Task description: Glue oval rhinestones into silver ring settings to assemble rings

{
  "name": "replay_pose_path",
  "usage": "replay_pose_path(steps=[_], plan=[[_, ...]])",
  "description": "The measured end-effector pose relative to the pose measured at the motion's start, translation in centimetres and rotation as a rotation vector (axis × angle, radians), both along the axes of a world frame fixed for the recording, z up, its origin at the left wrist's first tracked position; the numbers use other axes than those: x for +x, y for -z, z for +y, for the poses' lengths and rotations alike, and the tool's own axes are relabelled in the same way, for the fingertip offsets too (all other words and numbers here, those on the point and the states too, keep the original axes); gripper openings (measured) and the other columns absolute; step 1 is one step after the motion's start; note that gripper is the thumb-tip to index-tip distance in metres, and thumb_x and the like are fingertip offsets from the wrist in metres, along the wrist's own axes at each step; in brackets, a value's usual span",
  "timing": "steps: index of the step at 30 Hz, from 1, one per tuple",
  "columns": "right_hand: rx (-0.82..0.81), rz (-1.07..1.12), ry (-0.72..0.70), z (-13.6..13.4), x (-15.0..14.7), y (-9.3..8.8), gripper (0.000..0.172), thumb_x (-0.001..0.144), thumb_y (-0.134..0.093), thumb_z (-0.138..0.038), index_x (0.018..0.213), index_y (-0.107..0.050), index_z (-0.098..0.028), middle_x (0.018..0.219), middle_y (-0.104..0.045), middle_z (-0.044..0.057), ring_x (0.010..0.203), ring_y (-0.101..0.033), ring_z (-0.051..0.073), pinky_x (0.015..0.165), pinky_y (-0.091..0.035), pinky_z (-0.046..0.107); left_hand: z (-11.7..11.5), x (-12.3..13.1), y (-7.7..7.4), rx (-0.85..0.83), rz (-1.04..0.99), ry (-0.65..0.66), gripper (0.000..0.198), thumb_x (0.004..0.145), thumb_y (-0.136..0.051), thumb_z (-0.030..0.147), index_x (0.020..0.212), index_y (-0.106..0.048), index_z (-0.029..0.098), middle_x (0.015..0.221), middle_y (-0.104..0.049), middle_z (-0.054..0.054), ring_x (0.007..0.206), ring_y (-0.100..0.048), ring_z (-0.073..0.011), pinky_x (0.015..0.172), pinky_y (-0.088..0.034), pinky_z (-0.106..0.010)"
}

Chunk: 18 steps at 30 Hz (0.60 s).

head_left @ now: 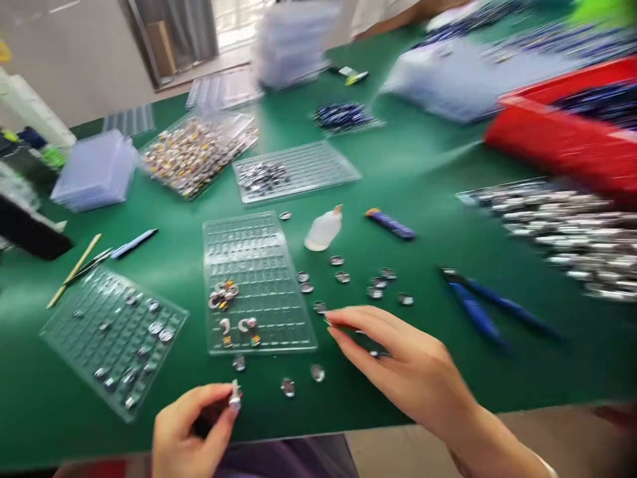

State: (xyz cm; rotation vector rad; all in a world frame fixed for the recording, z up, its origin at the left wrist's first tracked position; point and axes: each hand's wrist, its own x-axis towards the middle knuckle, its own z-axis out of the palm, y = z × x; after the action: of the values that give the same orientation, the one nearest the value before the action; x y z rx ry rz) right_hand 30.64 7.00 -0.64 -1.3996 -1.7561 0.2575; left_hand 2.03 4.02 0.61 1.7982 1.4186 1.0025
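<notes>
My left hand (192,428) is near the table's front edge, thumb and fingers pinched on a small silver round piece (235,396) held on edge. My right hand (398,362) reaches left over the green table (423,172), fingers stretched out and close together, tips beside a loose silver piece (320,307) at the corner of a clear plastic grid tray (256,279). That tray holds a few small coloured and silver parts (223,293). More silver round pieces (343,275) lie scattered around the right hand, and three lie in front of the tray (288,386).
Another clear grid tray (112,335) with silver pieces sits at the left. Blue pliers (480,312), a small white glue bottle (323,230), a blue-purple tube (391,224), pens and a wooden stick (74,269) lie about. Further trays, a stack of clear trays (94,169) and a red bin (562,133) stand behind.
</notes>
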Motion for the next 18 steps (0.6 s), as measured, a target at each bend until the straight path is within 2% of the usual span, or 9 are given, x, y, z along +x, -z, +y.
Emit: replay_pose_path(steps=[4, 10, 13, 18], plan=[[-0.088, 0.325, -0.188, -3.0, -3.7, -0.7, 0.013, 0.085, -0.065, -0.017, 0.093, -0.067, -0.027, 0.08, -0.071, 0.0, 0.067, -0.069, 0.014, 0.061, -0.058, 0.02, 0.0, 1.8, -1.6, -0.11, -0.078, -0.019, 0.015, 0.076, -0.073, 0.012, 0.087, -0.077, 0.021, 0.071, -0.079, -0.002, 0.057, -0.073, -0.0156, 0.055, -0.06, -0.019], [-0.376, 0.812, -0.323, -4.7, -7.6, -0.4, 0.015, 0.083, -0.069, -0.014, 0.091, -0.07, -0.027, 0.084, -0.067, 0.004, 0.077, -0.072, 0.019, 0.067, -0.063, 0.024, -0.7, 2.1, -2.4, -0.011, -0.12, 0.003, 0.028, 0.071, -0.07, 0.0, 0.088, -0.076, 0.022, 0.078, -0.081, -0.002, 0.066, -0.076, -0.0168, 0.062, -0.061, -0.02], [-0.438, 0.929, -0.326, -4.7, -8.5, -0.2, 0.011, 0.081, -0.071, -0.015, 0.085, -0.071, -0.025, 0.083, -0.067, 0.004, 0.078, -0.073, 0.02, 0.069, -0.063, 0.026, -0.9, 1.7, -2.4, 0.004, -0.133, 0.017, 0.032, 0.071, -0.069, -0.002, 0.091, -0.075, 0.022, 0.08, -0.081, -0.002, 0.067, -0.076, -0.0159, 0.064, -0.061, -0.019], [-0.39, 0.962, -0.31, -4.7, -9.5, -0.6, 0.009, 0.078, -0.076, -0.015, 0.08, -0.073, -0.024, 0.078, -0.07, 0.005, 0.072, -0.072, 0.019, 0.064, -0.063, 0.024, -0.9, 1.3, -2.2, 0.008, -0.137, 0.003, 0.031, 0.071, -0.07, 0.0, 0.091, -0.075, 0.023, 0.079, -0.081, -0.001, 0.068, -0.076, -0.0157, 0.065, -0.061, -0.019]])
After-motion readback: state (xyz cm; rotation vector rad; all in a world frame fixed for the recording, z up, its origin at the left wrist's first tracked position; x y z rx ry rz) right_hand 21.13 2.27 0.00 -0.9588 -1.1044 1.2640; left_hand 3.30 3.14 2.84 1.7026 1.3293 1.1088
